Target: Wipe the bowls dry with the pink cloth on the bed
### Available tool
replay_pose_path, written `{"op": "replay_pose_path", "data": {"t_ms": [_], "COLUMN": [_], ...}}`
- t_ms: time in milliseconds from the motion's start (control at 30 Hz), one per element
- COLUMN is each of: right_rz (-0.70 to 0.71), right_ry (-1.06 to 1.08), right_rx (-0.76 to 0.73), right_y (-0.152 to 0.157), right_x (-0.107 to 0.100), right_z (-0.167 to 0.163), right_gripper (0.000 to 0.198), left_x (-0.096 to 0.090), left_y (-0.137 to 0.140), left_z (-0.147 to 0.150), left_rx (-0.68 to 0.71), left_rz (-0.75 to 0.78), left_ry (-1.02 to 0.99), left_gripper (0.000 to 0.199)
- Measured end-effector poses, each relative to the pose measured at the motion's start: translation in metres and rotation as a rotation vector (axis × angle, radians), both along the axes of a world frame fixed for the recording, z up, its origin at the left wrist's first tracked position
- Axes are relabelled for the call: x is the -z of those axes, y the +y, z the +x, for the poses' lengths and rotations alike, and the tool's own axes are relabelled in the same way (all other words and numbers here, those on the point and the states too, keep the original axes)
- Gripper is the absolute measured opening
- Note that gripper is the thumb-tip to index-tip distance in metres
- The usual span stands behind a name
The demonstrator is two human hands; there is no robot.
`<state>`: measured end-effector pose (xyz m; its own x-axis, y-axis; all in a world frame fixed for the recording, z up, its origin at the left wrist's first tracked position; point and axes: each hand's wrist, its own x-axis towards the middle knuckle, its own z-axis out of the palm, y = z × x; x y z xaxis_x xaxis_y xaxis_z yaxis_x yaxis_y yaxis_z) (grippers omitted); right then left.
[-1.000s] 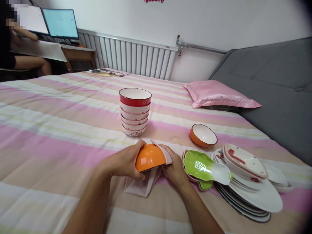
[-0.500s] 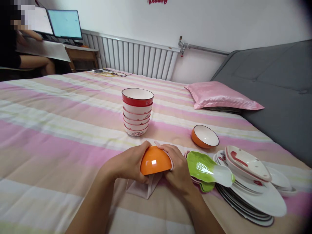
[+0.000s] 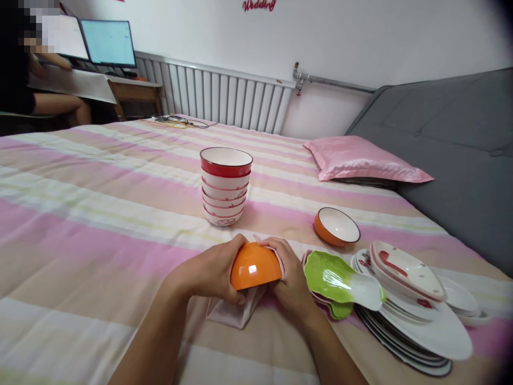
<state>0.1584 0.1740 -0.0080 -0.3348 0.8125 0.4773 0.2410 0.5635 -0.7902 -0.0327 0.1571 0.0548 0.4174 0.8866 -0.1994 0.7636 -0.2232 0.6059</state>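
Note:
An orange bowl (image 3: 256, 264) is tilted on its side between my two hands, its glossy outside facing me. My left hand (image 3: 216, 270) grips its left edge, thumb below. On the right side, my right hand (image 3: 289, 275) is closed around the bowl with a pale pink cloth (image 3: 232, 314) between, and part of that cloth hangs under the bowl onto the bed. Just beyond my hands stands a stack of bowls (image 3: 225, 187), white with red rims, the top one red. A second orange bowl (image 3: 337, 226), white inside, sits upright to the right.
Right of my hands lie green leaf-shaped dishes (image 3: 328, 275) and a pile of white plates (image 3: 444, 329) with a patterned dish (image 3: 409, 270) on top. A pink pillow (image 3: 364, 158) rests by the grey headboard (image 3: 449, 117). Cables (image 3: 180, 122) lie at the far edge; a person sits at a desk.
The bowl stays in both hands, nearly in the same pose. The whole view has shifted very slightly; nothing else has visibly moved.

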Motion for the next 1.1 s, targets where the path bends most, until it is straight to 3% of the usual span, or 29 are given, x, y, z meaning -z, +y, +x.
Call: {"op": "replay_pose_path", "data": {"t_ms": [200, 433, 533, 767, 1000, 1100], "right_rz": [-0.036, -0.245, -0.261, -0.156, 0.221, 0.195], "right_ry": [0.021, 0.1, 0.101, 0.099, -0.048, -0.055], "right_rx": [-0.012, -0.087, -0.092, -0.051, -0.032, -0.051], "right_y": [0.003, 0.009, 0.009, 0.0, -0.007, -0.006], "right_x": [0.004, 0.014, 0.015, 0.011, 0.004, 0.003], "right_z": [0.001, 0.002, 0.001, -0.003, -0.006, -0.006], "right_gripper": [0.049, 0.042, 0.041, 0.051, 0.067, 0.068], "left_x": [0.002, 0.001, 0.001, 0.002, 0.004, 0.008], "left_y": [0.001, 0.003, 0.002, 0.001, 0.001, 0.002], "left_z": [-0.001, -0.002, -0.004, -0.007, -0.004, -0.003], "left_rx": [-0.004, -0.01, -0.017, -0.002, 0.025, 0.015], "left_rz": [0.001, -0.029, -0.036, -0.019, 0.024, 0.031], "left_ry": [0.006, 0.0, 0.006, -0.011, -0.042, -0.036], "left_gripper": [0.057, 0.059, 0.062, 0.063, 0.062, 0.063]}}
